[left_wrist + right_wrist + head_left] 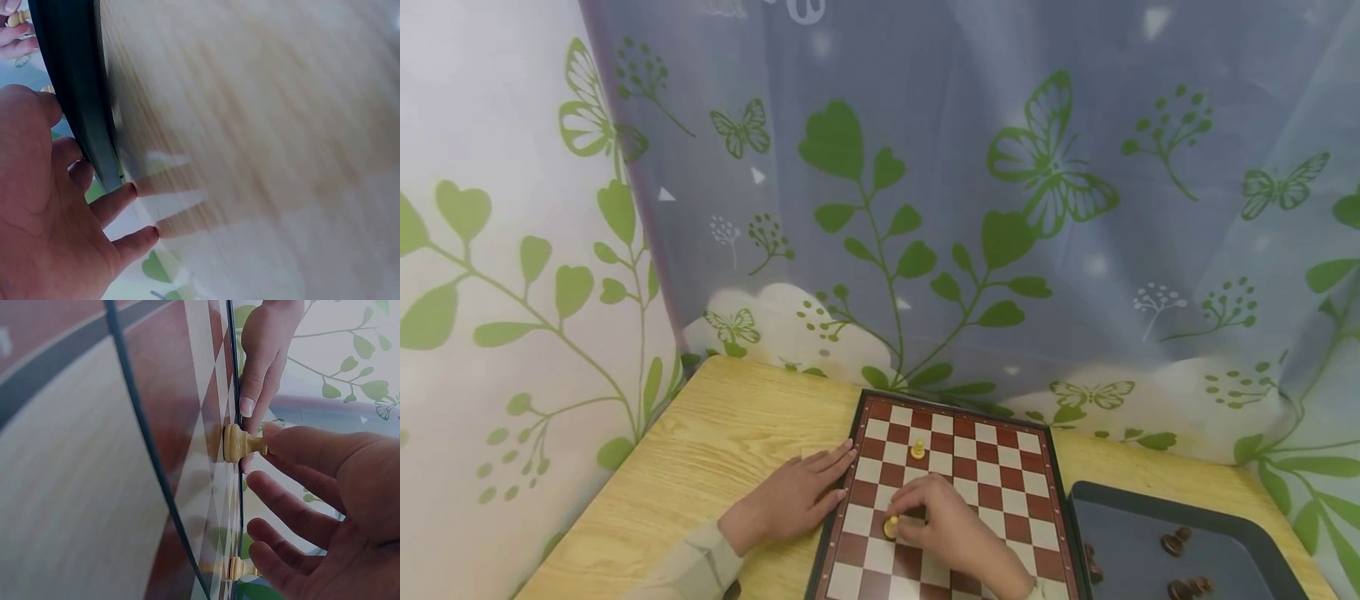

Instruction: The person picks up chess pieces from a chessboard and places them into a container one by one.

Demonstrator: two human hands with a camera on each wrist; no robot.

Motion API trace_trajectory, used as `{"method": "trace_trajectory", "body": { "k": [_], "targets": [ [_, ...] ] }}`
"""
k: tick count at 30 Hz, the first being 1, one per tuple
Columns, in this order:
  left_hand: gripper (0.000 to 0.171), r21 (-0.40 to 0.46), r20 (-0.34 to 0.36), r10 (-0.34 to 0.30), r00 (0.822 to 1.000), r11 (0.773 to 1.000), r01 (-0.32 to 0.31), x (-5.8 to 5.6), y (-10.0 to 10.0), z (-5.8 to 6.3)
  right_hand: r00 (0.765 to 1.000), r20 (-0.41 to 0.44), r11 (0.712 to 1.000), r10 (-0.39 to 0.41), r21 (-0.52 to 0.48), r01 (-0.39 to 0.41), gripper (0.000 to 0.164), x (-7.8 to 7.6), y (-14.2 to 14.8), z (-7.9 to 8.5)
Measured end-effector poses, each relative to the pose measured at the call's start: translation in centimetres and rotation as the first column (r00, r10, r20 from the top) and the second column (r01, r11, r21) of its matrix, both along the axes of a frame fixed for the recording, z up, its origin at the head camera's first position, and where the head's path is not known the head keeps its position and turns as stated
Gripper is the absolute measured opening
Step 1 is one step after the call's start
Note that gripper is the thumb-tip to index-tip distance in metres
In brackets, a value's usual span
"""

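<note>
The red-and-white chessboard (988,496) lies on the table. My right hand (951,529) pinches the top of a pale yellow pawn (891,527) between thumb and index finger, over the board's left half. In the right wrist view, that pawn (236,444) has its base right at the board surface, its head hidden by the fingertips. Farther up the board stands a second yellow pawn (918,451). My left hand (797,492) lies along the left side, its extended fingers at the board's dark edge (87,94); two fingertips reach down to the wood in the left wrist view.
A dark grey tray (1127,533) sits against the board's right side, with several dark brown chess pieces (1175,542) lying in it. The wooden table (730,425) extends to the left. A patterned curtain (925,208) hangs behind.
</note>
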State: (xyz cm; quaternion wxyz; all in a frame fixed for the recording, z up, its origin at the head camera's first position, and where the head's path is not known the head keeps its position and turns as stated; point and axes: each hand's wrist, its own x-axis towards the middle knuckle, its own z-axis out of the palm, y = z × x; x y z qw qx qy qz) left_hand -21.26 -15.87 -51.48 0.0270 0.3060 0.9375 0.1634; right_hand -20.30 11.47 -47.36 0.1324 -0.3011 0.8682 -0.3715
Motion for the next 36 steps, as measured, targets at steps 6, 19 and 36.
{"method": "trace_trajectory", "body": {
  "k": [6,19,36],
  "targets": [
    [0.057,-0.001,-0.014,0.000,1.000,1.000,0.000,0.1,0.2,-0.2,0.999,-0.051,0.999,-0.014,0.030,0.016,0.006,0.2,0.2,0.2],
    [0.058,-0.009,-0.006,0.006,1.000,1.000,-0.006,0.1,0.1,-0.4,0.990,-0.116,0.997,-0.077,-0.002,0.078,0.008,0.9,0.7,0.7],
    [0.058,-0.004,0.007,0.002,1.000,1.000,-0.002,0.1,0.1,-0.3,0.902,-0.346,0.962,-0.259,-0.178,0.208,0.021,2.9,3.3,2.7]
  ]
}}
